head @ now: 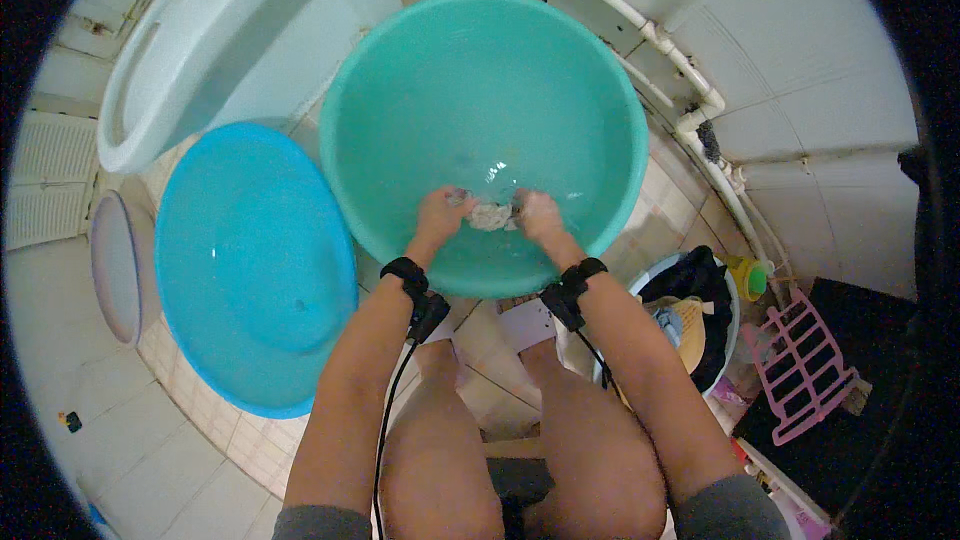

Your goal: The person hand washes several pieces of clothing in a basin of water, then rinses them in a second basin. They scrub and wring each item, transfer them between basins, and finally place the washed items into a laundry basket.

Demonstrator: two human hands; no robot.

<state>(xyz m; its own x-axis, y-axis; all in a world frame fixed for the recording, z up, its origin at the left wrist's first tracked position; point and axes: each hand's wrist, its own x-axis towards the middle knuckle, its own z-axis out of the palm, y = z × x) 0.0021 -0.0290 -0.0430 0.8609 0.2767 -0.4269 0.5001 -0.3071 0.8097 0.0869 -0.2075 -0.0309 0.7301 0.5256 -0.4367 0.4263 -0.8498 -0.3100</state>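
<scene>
A wet, crumpled piece of pale cloth (491,217) stretches between my two hands, low over the near part of a large green plastic basin (480,75). My left hand (444,214) grips its left end, with a bit of the cloth poking out by the thumb. On the other end my right hand (536,214) is closed, knuckles up. Water stands in the basin, and light glints off it just beyond the hands. How far the cloth dips into the water, I cannot tell. Black straps with cables circle both wrists.
A blue basin (232,277) stands at the left, beside a white bathroom fixture (247,52). On the right are a tub of clothes (690,315), a yellow container with a green cap (747,277) and a pink plastic rack (806,367). White pipes (675,52) follow the tiled wall.
</scene>
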